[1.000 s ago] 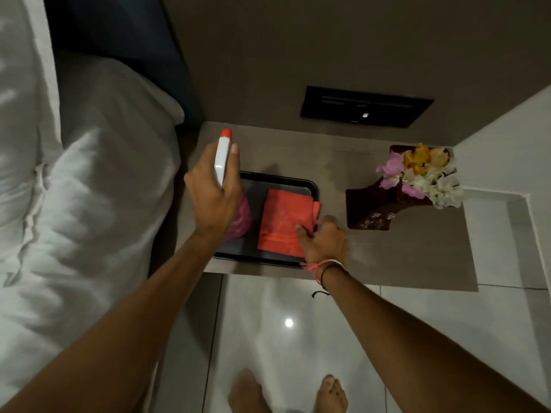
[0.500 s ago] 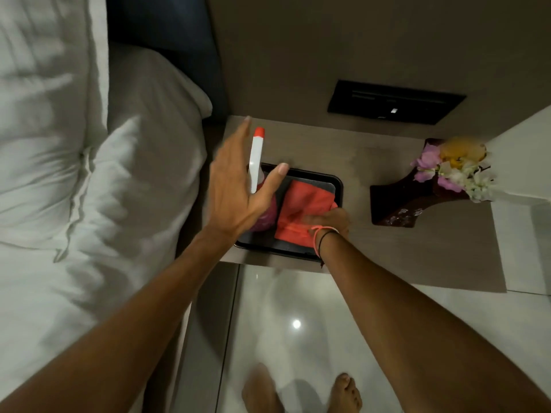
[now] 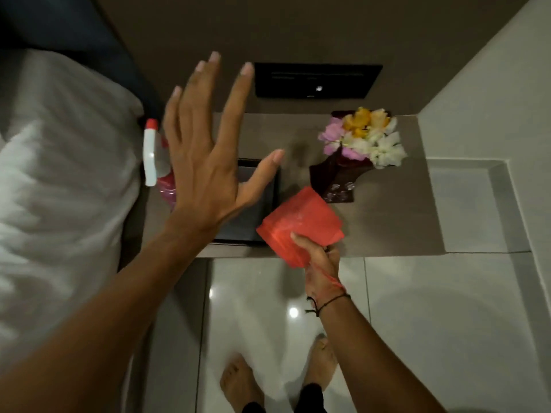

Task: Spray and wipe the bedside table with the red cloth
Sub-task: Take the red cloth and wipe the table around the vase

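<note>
Lifting the folded red cloth [image 3: 299,226] off the black tray [image 3: 269,186], my right hand [image 3: 320,263] pinches it; my left hand [image 3: 208,162], fingers spread, has released the white-headed pink spray bottle [image 3: 153,156]; wiping comes next, I judge.

bare arms and bare feet [image 3: 241,386]; black and orange cord bracelets [image 3: 331,299] circle the right wrist.

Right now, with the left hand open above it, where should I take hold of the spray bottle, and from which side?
Grip the spray bottle at the neck just under its white trigger head, the open left hand coming down from above and from the right. It stands upright at the bedside table's left edge, red nozzle pointing away. The pillow crowds its left side; the pink body is partly hidden.
</note>
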Available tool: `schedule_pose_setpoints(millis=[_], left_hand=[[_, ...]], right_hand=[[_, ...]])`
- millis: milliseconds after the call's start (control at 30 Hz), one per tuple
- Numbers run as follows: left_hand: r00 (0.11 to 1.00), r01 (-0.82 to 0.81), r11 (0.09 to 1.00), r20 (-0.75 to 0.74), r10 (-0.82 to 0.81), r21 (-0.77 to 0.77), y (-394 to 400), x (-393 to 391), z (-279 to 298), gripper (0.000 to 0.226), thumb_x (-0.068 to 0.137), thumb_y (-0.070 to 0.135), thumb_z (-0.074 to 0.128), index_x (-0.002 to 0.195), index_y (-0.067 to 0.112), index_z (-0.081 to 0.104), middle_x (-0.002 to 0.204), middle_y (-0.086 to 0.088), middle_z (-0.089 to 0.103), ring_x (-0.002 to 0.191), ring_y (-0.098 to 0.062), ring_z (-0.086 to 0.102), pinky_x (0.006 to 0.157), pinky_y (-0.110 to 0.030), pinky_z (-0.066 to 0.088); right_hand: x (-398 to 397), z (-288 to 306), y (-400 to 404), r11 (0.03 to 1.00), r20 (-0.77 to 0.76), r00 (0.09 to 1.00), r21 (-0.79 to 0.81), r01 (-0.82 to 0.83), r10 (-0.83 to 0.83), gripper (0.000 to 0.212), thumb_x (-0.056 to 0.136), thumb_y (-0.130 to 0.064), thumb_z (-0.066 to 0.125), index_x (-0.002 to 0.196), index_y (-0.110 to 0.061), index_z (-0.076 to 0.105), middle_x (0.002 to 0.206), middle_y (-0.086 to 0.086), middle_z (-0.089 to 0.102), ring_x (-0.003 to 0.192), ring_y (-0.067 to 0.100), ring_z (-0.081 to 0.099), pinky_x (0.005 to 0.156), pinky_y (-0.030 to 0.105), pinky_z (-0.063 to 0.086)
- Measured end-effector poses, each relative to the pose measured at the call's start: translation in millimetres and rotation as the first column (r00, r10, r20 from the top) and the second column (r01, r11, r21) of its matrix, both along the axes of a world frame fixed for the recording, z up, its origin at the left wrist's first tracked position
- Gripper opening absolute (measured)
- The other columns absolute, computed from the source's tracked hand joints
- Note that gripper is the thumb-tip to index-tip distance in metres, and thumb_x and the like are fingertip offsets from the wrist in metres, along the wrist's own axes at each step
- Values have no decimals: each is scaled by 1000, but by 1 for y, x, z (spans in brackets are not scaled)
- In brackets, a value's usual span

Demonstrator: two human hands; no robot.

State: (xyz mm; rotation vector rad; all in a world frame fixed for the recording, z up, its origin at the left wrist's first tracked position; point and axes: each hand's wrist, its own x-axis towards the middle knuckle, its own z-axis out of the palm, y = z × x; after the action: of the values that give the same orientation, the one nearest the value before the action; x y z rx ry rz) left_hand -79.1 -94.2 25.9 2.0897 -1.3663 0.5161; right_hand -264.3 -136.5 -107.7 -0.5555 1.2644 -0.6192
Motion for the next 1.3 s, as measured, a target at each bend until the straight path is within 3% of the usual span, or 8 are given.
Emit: schedule_pose_setpoints(millis=[233,367,567,700,800,900,1067,1300], left_hand=[[922,364,876,13,-387,316,-115,-76,-4,73,99,59,43,158,17,34,166,-26,24,156,-38,22,122,-53,29],[911,324,748,23,-413,579,-159,-79,-27,83,92,73,33,163,33,15,171,-19,10,159,-36,7,127,-56,13],[896,380,569,-138,-422,730,-194,-53,-26,88,78,84,18,157,45,26,169,-16,19,151,-42,28,117,-64,28],[873,446,511,-231,-429,734,-208,-35,-21,81,86,81,25,158,48,11,172,-15,4,158,-37,8,125,-65,12],[873,455,519,-246,-422,724,-217,-26,-23,74,94,75,26,159,47,5,173,-14,-1,160,-34,3,126,-63,10],[865,478,511,-282,-414,714,-228,-14,-23,75,93,76,27,159,47,7,173,-12,1,159,-33,6,123,-62,14],[839,526,448,-354,-415,723,-243,-2,-19,81,87,79,41,158,47,18,172,-13,9,156,-40,16,119,-68,17],[825,548,436,-373,-425,714,-251,2,-18,78,87,76,44,156,46,23,170,-17,15,152,-44,23,116,-68,23]], right_hand=[[-63,4,-41,993,112,987,55,107,-112,79,60,-2,80,134,-15,58,130,15,68,117,38,64,97,54,55],[-72,-2,-61,966,63,964,-4,260,-259,60,61,-10,83,119,-14,68,115,7,75,113,33,68,96,49,56],[-68,-4,-75,924,33,926,-55,379,-377,54,61,0,71,114,-11,70,106,4,72,104,30,68,92,49,57],[-47,6,-80,870,-12,914,-312,383,-406,48,76,20,61,101,-20,71,91,-14,73,88,5,69,75,18,56],[-27,16,-84,753,-147,897,-609,249,-416,51,78,18,54,95,-28,67,81,-14,71,69,-1,65,67,18,55],[-7,8,-97,653,-383,874,-750,-105,-300,52,79,13,50,128,-1,61,126,24,66,113,34,65,99,52,53],[17,-24,-108,316,-806,527,-591,-742,-268,55,104,-45,32,150,-15,43,158,19,37,147,33,35,116,53,36],[-7,-63,-109,148,-883,257,-336,-930,-394,56,100,-40,52,151,-20,40,157,18,39,147,35,35,112,55,42]])
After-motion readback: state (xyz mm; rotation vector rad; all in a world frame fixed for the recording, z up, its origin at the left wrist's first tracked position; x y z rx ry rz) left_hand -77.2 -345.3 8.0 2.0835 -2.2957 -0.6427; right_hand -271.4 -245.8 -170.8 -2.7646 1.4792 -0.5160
